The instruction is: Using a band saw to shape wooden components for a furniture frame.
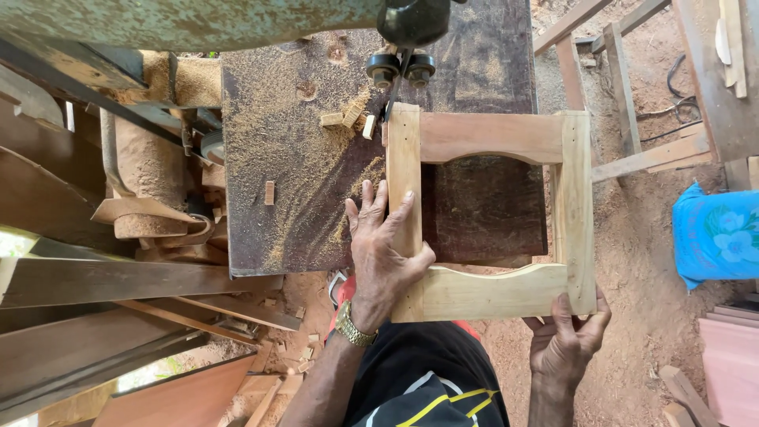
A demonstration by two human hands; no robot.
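Note:
A square wooden frame (490,136) of pale and reddish boards lies flat on the dark metal saw table (300,174), its far left corner against the band saw blade (393,96) under the black blade guide (402,67). My left hand (385,245) presses flat on the frame's left upright, fingers spread, a gold watch on the wrist. My right hand (568,336) grips the frame's near right corner from below, past the table's edge.
Sawdust and small wood offcuts (348,117) cover the table's left half. Planks are stacked at the left (103,285). More wooden frames (624,95) lie on the dirt floor at right, beside a blue cloth (715,233) and a pink board (731,364).

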